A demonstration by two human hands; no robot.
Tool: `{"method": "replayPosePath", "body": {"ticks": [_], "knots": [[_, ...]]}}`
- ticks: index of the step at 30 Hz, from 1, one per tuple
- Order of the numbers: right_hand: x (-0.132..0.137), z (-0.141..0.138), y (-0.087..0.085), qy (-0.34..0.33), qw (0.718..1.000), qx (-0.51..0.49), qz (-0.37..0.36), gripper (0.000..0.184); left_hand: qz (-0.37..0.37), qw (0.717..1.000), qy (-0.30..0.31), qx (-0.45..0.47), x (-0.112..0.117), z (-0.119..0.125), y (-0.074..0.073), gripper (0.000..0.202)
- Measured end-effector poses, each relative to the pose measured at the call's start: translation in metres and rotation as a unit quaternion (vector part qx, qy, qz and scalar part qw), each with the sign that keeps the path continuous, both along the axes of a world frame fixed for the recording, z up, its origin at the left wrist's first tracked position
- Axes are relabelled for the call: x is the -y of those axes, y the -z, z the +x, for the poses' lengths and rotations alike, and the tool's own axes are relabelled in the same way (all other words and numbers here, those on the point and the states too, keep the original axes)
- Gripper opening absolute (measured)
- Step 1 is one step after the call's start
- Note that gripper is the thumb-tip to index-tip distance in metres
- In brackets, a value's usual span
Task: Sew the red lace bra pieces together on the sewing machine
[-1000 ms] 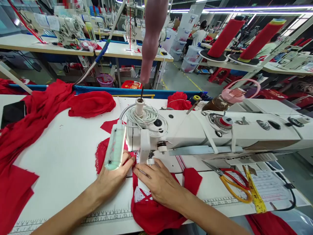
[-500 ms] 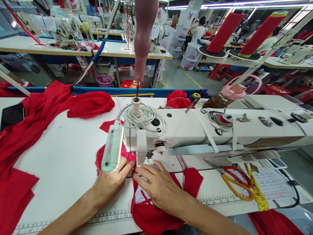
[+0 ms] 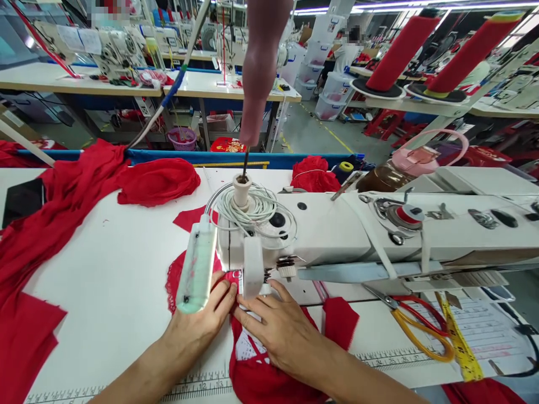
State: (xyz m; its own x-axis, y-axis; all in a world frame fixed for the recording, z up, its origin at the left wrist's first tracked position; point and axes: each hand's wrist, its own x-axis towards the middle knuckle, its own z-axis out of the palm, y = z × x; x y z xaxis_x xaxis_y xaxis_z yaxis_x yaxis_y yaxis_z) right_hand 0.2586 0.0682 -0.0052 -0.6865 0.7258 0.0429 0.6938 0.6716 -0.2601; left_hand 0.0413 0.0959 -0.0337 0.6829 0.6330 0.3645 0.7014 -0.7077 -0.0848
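Observation:
My left hand (image 3: 197, 328) lies flat on a red lace fabric piece (image 3: 256, 373), fingers stretched toward the presser foot of the white sewing machine (image 3: 337, 230). My right hand (image 3: 280, 331) presses the same red piece just right of the needle, fingers spread and flat. The fabric runs under the machine head and hangs off the table's front edge. A pale green lamp (image 3: 196, 269) on a flexible neck hangs over my left hand and hides part of it.
Red-and-yellow scissors (image 3: 421, 325) and a yellow tape measure (image 3: 461, 342) lie right of the machine. Red fabric heaps (image 3: 80, 191) cover the table's left side, beside a black phone (image 3: 23, 199). Red thread cones (image 3: 400, 50) stand behind; other sewing stations fill the background.
Both hands stay on the red fabric at the needle; the fingertips have crept slightly forward under the machine head. The view shifted a little.

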Motion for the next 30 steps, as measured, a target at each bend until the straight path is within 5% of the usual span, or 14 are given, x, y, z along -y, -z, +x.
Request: {"method": "replayPosePath", "body": {"ticks": [7, 11, 13, 15, 16, 18, 20, 25, 30], "knots": [[-0.014, -0.002, 0.001, 0.029, 0.999, 0.018, 0.004, 0.055, -0.040, 0.999, 0.009, -0.012, -0.024, 0.004, -0.005, 0.036], [0.022, 0.003, 0.003, 0.121, 0.989, 0.055, 0.063, 0.059, -0.044, 0.997, -0.006, 0.058, -0.020, -0.009, 0.000, 0.044], [0.050, 0.005, 0.005, 0.117, 0.987, 0.071, 0.081, 0.044, -0.040, 0.994, 0.002, 0.101, -0.018, -0.017, 0.000, 0.051], [0.071, 0.005, 0.003, 0.058, 0.995, 0.046, 0.073, 0.014, -0.039, 0.991, 0.037, 0.119, -0.018, -0.020, -0.002, 0.053], [0.075, 0.005, 0.000, 0.020, 0.998, 0.027, 0.052, 0.014, -0.036, 0.990, 0.060, 0.122, -0.020, -0.020, -0.003, 0.051], [0.069, 0.005, -0.008, -0.024, 1.000, -0.002, -0.007, 0.027, -0.032, 0.988, 0.086, 0.126, -0.024, -0.018, -0.007, 0.044], [0.047, 0.005, -0.015, -0.006, 0.999, -0.019, -0.047, 0.018, -0.037, 0.986, 0.085, 0.141, -0.029, -0.014, -0.010, 0.033], [-0.009, 0.000, 0.002, -0.028, 0.996, -0.058, 0.064, 0.038, -0.030, 0.988, 0.071, 0.135, -0.027, -0.008, -0.018, 0.024], [-0.009, -0.003, 0.020, -0.043, 0.988, -0.093, 0.114, 0.030, -0.010, 0.990, 0.086, 0.108, -0.019, -0.005, -0.019, 0.021]]}}
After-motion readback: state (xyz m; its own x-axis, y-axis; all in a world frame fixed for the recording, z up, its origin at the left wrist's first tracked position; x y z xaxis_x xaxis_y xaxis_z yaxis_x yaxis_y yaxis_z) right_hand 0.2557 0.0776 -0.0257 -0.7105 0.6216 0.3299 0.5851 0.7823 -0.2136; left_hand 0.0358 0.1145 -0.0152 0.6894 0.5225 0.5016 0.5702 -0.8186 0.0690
